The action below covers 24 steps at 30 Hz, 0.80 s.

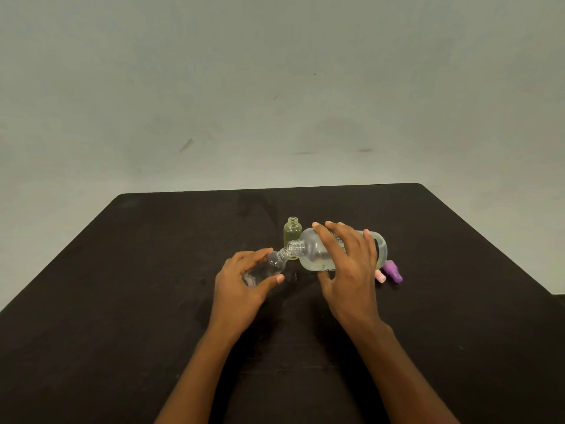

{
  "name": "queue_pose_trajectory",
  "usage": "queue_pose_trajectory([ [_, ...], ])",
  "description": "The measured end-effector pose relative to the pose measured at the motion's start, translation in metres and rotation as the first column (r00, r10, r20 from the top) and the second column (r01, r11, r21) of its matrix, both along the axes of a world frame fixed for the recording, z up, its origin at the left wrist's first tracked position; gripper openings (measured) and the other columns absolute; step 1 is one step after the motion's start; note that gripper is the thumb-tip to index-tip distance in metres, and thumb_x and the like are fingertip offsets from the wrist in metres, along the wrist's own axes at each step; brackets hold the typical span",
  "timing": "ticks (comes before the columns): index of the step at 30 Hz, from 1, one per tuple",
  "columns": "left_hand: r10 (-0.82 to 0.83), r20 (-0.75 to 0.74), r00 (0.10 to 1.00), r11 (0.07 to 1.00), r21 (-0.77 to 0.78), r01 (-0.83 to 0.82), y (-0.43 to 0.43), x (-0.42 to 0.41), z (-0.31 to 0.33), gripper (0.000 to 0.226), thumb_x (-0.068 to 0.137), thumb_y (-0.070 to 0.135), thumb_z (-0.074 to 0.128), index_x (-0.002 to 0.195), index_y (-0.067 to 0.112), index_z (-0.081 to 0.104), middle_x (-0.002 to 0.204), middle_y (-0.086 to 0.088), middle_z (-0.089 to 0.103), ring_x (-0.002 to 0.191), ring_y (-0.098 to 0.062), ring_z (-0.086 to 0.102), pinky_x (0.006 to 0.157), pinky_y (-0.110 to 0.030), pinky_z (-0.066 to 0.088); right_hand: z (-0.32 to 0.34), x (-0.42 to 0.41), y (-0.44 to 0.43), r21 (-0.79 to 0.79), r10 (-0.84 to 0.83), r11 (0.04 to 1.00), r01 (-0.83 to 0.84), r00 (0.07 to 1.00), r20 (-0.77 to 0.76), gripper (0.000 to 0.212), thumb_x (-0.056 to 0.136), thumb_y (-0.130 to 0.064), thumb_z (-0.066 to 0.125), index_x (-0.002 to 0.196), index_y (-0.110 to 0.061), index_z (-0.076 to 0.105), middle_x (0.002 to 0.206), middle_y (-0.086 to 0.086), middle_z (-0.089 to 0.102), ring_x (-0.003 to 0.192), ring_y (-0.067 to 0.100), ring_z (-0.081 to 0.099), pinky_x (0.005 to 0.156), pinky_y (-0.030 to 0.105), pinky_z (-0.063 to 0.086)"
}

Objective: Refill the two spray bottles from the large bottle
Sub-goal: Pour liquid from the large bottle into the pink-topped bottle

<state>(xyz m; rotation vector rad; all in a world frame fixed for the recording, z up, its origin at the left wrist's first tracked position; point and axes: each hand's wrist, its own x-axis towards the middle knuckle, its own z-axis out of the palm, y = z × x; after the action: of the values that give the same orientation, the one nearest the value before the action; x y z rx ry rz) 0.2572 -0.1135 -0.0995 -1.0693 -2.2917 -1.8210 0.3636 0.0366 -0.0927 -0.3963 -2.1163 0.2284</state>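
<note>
Large bottle (312,255) lies tipped in my right hand (348,264), fingers wrapped over its unreadable label (378,247), mouth meeting the small clear bottle (269,267) my left hand (238,286) grips over the table (122,270).

One spray bottle (269,266) is left of large bottle (312,255), caps (393,270) right

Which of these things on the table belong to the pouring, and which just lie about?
In the job:
large clear plastic bottle, tipped in the right hand
small clear bottle, in the left hand
small open yellowish bottle

Lying about:
purple spray cap
pink cap
</note>
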Motion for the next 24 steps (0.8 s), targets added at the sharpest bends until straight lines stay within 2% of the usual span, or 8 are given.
queue_pose_trajectory([
  [6,0.005,-0.007,1.000,1.000,-0.009,-0.005,-0.0005,0.0008,0.0002,0.049,0.067,0.017,0.084,0.106,0.039,0.066,0.103,0.014,0.066,0.101,-0.004,0.059,0.086,-0.017,0.045,0.0003,0.0000,-0.0008,-0.005,-0.007,1.000,0.007,1.000,0.011,0.091,0.057,0.008,0.082,0.133,-0.026,0.046,0.128,0.006,0.057,0.127,0.018,0.041,0.118,0.030,0.005],
  [13,0.009,-0.013,1.000,1.000,-0.021,-0.009,0.0004,0.0008,0.0006,0.049,0.066,0.017,0.084,0.106,0.038,0.066,0.102,0.015,0.065,0.101,-0.004,0.059,0.086,-0.015,0.043,0.0012,0.0007,-0.0009,0.015,-0.028,0.999,0.028,1.000,0.002,0.087,0.055,0.008,0.083,0.131,-0.023,0.052,0.126,0.006,0.059,0.126,0.020,0.042,0.116,0.033,0.009],
  [24,-0.002,0.001,1.000,1.000,-0.017,0.002,0.0009,0.0004,-0.0003,0.047,0.066,0.016,0.084,0.106,0.035,0.067,0.101,0.014,0.066,0.101,-0.006,0.060,0.088,-0.020,0.046,0.0001,0.0013,-0.0008,-0.001,-0.038,0.999,0.038,0.999,0.029,0.085,0.056,0.010,0.079,0.131,-0.023,0.056,0.129,0.003,0.057,0.129,0.021,0.045,0.117,0.036,0.009],
])
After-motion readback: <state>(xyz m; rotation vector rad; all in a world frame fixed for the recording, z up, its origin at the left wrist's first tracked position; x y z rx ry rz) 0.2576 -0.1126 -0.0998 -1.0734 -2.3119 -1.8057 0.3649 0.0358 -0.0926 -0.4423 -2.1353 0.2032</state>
